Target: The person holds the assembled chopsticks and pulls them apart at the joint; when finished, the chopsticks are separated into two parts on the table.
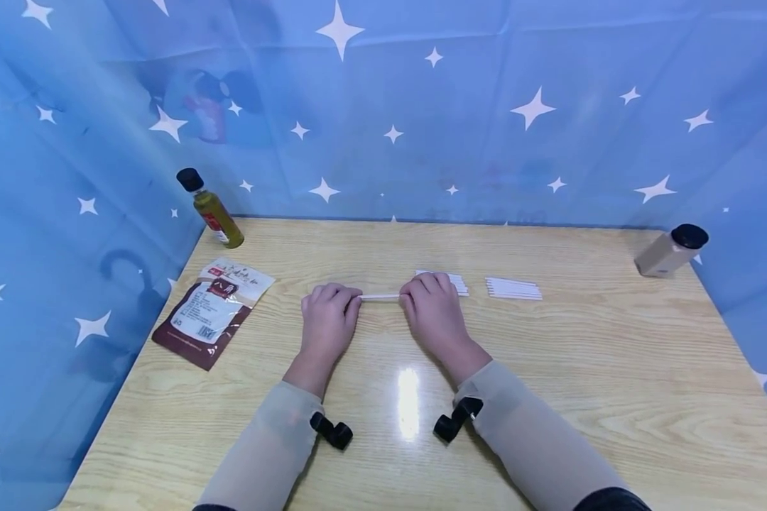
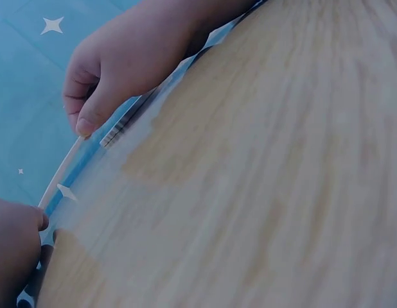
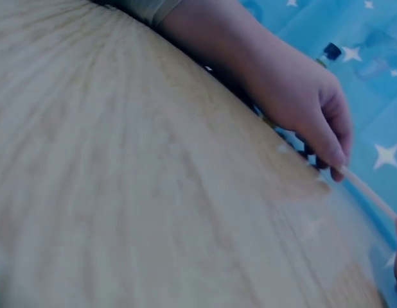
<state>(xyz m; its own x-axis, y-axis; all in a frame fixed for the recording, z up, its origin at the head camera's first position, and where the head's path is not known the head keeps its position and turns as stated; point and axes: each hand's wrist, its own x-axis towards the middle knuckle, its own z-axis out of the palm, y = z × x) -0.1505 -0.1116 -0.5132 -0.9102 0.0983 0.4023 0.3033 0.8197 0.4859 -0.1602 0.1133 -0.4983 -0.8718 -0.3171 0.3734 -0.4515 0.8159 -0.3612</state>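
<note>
A thin white stick (image 1: pixel 380 296) stretches between the two hands in the head view, just above or on the table. My left hand (image 1: pixel 329 316) pinches its left end and my right hand (image 1: pixel 433 309) pinches its right end. The left wrist view has the same stick (image 2: pixel 59 172) slanting between both hands, thumb and fingertips of the right hand closed on it. In the right wrist view, the left thumb and fingers hold the stick's end. Partly hidden behind the right hand lies a row of white sticks (image 1: pixel 461 285). Another row of white sticks (image 1: pixel 513 288) lies to its right.
On the wooden table (image 1: pixel 588 397), a brown and white packet (image 1: pixel 212 312) lies at left, with an oil bottle (image 1: pixel 220 220) behind it. A black-lidded jar (image 1: pixel 671 250) stands at the far right. A blue starry cloth (image 1: pixel 383 92) hangs around the back and sides.
</note>
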